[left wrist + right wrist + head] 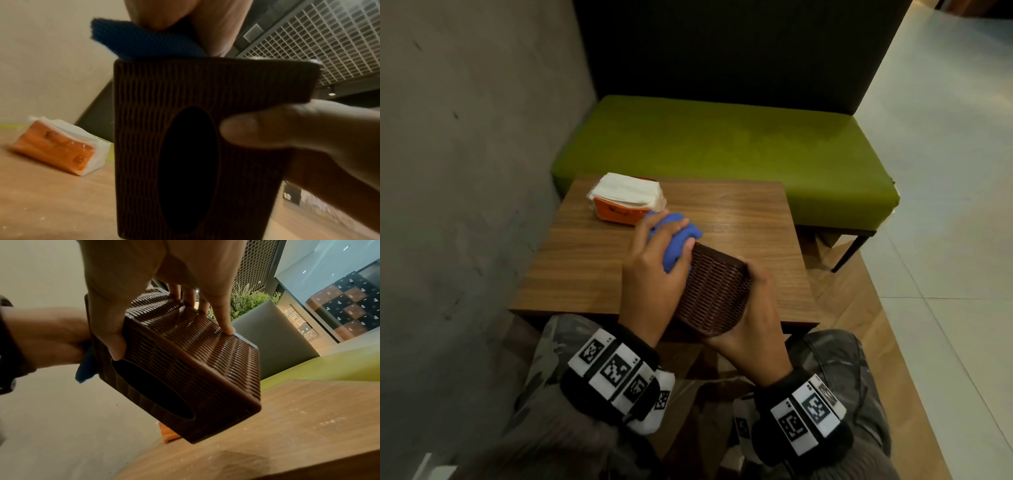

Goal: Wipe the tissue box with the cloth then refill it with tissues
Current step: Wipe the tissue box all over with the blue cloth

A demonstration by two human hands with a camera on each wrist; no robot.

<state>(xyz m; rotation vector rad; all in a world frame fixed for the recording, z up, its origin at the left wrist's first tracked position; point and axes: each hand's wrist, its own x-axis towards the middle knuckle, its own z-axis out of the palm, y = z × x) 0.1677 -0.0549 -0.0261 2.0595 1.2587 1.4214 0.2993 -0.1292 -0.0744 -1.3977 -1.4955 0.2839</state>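
Gripping the brown woven tissue box (714, 294) above the near edge of the wooden table (585, 260), right hand (751, 318) curls fingers round its side, thumb by the oval opening (153, 390). Left hand (654, 267) clutches the bunched blue cloth (676, 241), pressing it to the box's left face. Orange tissue pack (625, 200) lies at the table's far left, apart from the box. Green bench (722, 154) beyond.

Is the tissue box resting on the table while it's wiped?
No, the right hand holds the tissue box lifted clear of the table, its shadow visible beneath.
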